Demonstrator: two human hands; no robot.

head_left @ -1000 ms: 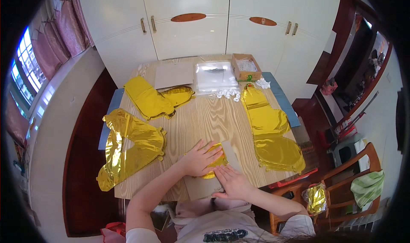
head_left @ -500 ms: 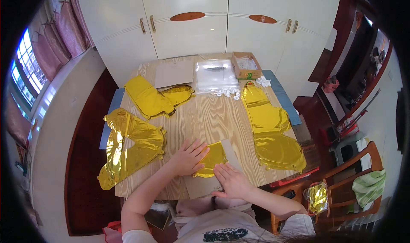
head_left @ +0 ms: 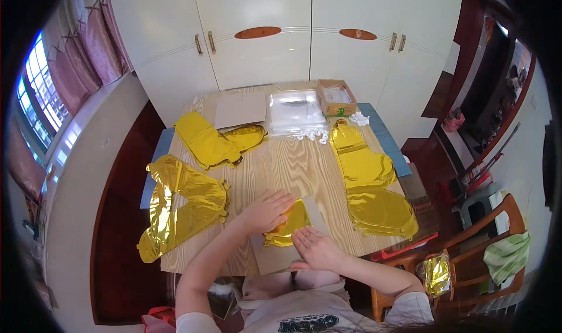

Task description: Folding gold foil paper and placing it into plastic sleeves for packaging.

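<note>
From my remote seat I see the small folded piece of shiny gold foil [head_left: 298,217] lying flat on a grey-beige cardboard sheet [head_left: 272,263], at the near edge of the wood-grained worktop [head_left: 293,166]. My left hand [head_left: 268,212] is open — palm down, fingers extended — over the foil's left side. My right hand [head_left: 318,249] is open too, its straight fingers at the foil's lower right edge. Larger flat gold foil shapes lie left [head_left: 190,207] and right [head_left: 372,186]; beyond sits a stack of clear plastic sleeves [head_left: 295,111].
</note>
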